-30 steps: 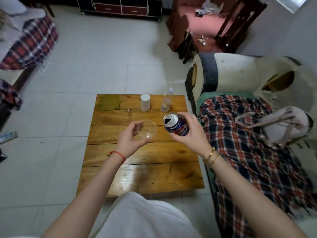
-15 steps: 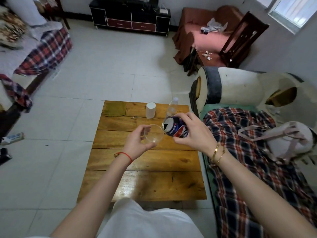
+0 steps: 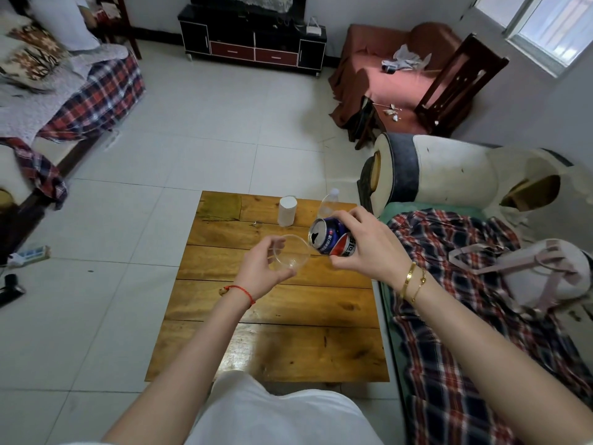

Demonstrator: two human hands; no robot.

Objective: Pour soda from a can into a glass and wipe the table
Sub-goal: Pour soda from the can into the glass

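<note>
My left hand (image 3: 260, 271) holds a clear glass (image 3: 293, 254) above the middle of the wooden table (image 3: 276, 342), the glass tilted toward the right. My right hand (image 3: 369, 248) grips a blue soda can (image 3: 332, 236), tipped on its side with its opened top facing left at the glass rim. The can's mouth nearly touches the rim. No liquid shows in the glass. A greenish cloth (image 3: 221, 207) lies flat at the table's far left corner.
A white cylinder (image 3: 286, 211) and a clear plastic bottle (image 3: 329, 203) stand at the table's far edge. A sofa with a plaid blanket (image 3: 475, 316) and a pale bag (image 3: 542, 274) runs along the right. Tiled floor lies left and beyond.
The can has tipped further over and come left until its mouth meets the glass rim. The glass has stayed in my left hand. The camera has tilted up.
</note>
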